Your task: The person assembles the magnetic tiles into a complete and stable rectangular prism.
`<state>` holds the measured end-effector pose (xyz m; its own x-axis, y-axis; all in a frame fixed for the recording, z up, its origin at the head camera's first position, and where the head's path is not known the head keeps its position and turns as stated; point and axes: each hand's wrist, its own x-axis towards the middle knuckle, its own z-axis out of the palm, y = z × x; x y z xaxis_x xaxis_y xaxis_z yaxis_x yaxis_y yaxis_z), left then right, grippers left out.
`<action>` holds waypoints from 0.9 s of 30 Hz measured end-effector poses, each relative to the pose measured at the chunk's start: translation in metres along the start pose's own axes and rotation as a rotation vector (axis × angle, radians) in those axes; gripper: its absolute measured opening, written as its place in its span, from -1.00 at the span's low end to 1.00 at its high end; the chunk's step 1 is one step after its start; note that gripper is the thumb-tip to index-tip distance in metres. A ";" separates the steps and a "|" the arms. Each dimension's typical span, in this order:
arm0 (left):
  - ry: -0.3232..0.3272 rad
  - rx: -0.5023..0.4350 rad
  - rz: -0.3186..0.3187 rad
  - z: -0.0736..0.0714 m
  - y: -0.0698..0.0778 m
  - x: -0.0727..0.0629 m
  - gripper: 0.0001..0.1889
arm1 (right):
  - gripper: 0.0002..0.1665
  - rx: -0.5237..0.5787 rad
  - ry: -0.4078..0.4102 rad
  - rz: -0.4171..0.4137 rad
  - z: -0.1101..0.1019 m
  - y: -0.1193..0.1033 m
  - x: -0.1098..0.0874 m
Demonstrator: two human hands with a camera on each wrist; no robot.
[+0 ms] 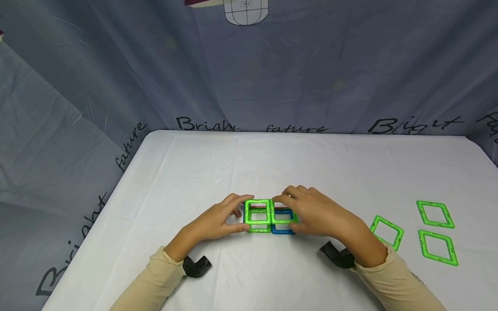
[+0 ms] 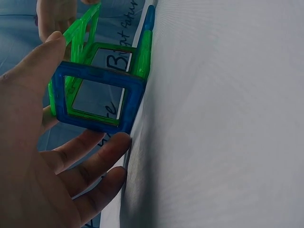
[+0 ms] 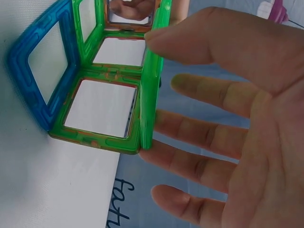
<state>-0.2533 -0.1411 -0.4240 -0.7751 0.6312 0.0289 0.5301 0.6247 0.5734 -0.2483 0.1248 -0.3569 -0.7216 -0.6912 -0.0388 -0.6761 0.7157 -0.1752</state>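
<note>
A small box-like build of magnetic tiles, in hollow green and blue squares, stands on the white table between both hands. Two green tiles lie side by side on top, the left top tile [image 1: 256,201] level with the right top tile [image 1: 285,222]. My left hand [image 1: 218,222] holds the left end between thumb and index finger; the other fingers spread beside a blue end tile [image 2: 95,72]. My right hand [image 1: 319,211] grips the right top tile by opposite edges, thumb in front and fingers behind. Below it, a blue tile [image 3: 19,61] angles outward from a green side tile [image 3: 90,140].
On the table's right lie three loose green tiles: a back tile [image 1: 435,204], a front tile [image 1: 439,259] and a nearer tile [image 1: 398,239] partly behind the right forearm. Black wrist mounts show at the left wrist [image 1: 197,267] and right wrist [image 1: 338,255]. Grey curtain [image 1: 272,77] hangs behind.
</note>
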 end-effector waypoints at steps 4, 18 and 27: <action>-0.004 0.008 0.004 0.001 0.001 0.003 -0.29 | -0.34 0.018 0.012 0.012 0.000 0.004 -0.004; -0.003 -0.007 -0.053 0.002 0.001 0.000 -0.29 | -0.28 0.098 0.130 0.157 0.002 0.043 -0.042; 0.017 0.001 -0.044 0.004 0.000 -0.004 -0.28 | -0.25 0.116 0.085 0.470 0.000 0.123 -0.107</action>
<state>-0.2492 -0.1419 -0.4271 -0.8032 0.5954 0.0175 0.4957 0.6518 0.5739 -0.2543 0.2870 -0.3747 -0.9574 -0.2824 -0.0599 -0.2573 0.9288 -0.2666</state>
